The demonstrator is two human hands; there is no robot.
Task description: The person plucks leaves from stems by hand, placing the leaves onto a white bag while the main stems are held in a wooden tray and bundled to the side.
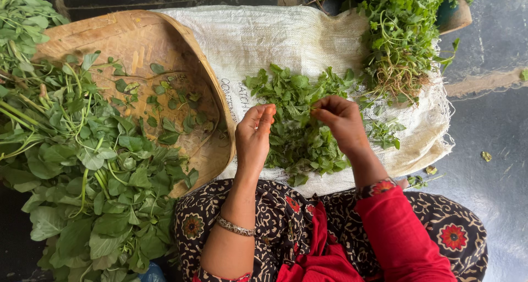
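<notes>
My left hand [254, 138] and my right hand [341, 121] hover close together over a pile of small plucked green leaves [300, 125] on a white woven sack [264, 40]. The right hand pinches a thin green sprig between thumb and fingers. The left hand's fingers are curled near the same sprig; whether they grip it I cannot tell. A metal bangle sits on my left wrist, a red sleeve covers my right arm.
A round woven bamboo basket [137, 34] tilts at the left, with large-leaf greens [82, 166] spilling from it. A bunch of small-leaf greens with roots [399, 45] lies at the sack's upper right. Dark wet floor [489, 150] surrounds the sack.
</notes>
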